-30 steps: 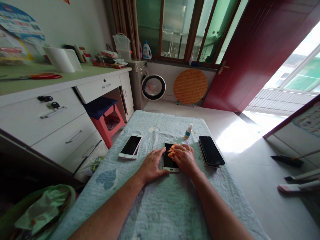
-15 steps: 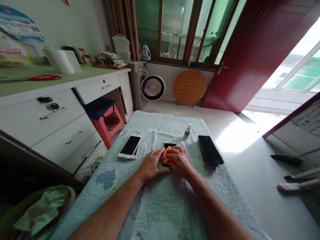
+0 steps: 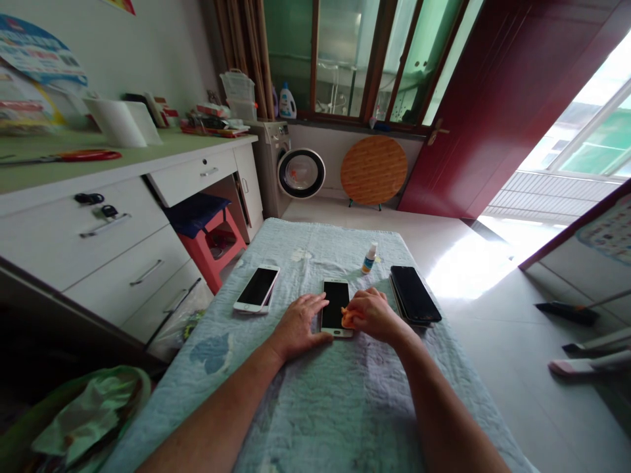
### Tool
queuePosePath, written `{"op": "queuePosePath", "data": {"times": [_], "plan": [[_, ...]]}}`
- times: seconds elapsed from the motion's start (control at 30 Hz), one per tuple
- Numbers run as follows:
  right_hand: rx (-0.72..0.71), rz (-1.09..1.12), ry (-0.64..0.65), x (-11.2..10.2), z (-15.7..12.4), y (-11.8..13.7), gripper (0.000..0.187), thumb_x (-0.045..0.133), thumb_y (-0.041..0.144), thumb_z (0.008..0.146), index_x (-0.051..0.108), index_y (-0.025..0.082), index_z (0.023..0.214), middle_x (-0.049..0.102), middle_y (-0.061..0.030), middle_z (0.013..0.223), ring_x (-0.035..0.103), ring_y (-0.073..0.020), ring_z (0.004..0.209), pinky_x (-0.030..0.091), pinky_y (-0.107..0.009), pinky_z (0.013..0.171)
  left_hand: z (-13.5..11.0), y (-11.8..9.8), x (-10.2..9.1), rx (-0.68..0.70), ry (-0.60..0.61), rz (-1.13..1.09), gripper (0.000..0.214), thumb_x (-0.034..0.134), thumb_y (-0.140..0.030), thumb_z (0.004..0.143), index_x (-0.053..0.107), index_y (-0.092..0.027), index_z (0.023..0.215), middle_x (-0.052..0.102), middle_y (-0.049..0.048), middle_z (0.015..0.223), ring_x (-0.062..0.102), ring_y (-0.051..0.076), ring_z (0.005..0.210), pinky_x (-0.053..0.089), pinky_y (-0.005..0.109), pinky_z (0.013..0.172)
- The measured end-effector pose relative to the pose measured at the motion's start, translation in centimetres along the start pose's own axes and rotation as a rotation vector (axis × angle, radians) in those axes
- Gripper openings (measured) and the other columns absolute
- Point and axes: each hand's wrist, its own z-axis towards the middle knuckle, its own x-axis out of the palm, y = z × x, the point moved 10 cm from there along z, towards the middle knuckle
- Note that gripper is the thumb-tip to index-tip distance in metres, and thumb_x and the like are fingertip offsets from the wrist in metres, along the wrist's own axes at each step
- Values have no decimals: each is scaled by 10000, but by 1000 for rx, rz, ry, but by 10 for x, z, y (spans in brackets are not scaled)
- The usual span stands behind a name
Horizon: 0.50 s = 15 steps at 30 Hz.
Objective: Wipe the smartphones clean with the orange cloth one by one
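Note:
A white-framed smartphone with a dark screen lies face up in the middle of the cloth-covered table. My left hand steadies it, fingers on its left edge and thumb by its lower end. Bunched in the closed fingers of my right hand is an orange cloth, which touches the phone's right edge. Most of the cloth is hidden by the fingers. Beyond my right hand stands a small spray bottle with a white cap.
White phones lie stacked on the left, and a black phone tops another stack on the right. A red stool stands by the white desk. A green-rimmed bin is at lower left, near the table's edge.
My right hand has moved right with the orange cloth, from the middle of the phone's screen to its right edge, uncovering the screen. My left hand has stayed in place.

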Motion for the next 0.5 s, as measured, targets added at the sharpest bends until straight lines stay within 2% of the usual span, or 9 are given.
{"op": "queuePosePath", "data": {"times": [0.1,0.27,0.4,0.5], "plan": [[81,30,-135,-4,7,-15,160,605,212,797,755,246,839,686,-19,836,507,-179,864,304,-298,807,0,-1,0,1,1,10,732,747,-556,688,560,-190,1294,499,135,1423,438,313,1314,321,480,1112],[218,108,-304,-4,17,-34,206,578,217,837,743,215,960,718,-29,884,536,-190,893,340,-269,799,0,0,0,-16,-4,15,722,763,-501,683,560,-175,1295,498,136,1424,437,311,1315,315,477,1119],[263,102,-369,-5,25,-37,210,539,215,860,741,202,915,710,-31,823,544,-189,864,355,-251,773,0,0,-1,-14,-9,14,737,763,-517,679,560,-170,1297,501,144,1420,438,318,1313,324,484,1112],[262,82,-352,-5,26,-34,206,533,218,855,732,200,906,708,-32,804,551,-186,839,356,-240,743,-1,1,0,1,-15,20,743,746,-560,684,560,-183,1296,503,139,1419,439,321,1312,330,491,1107]]}}
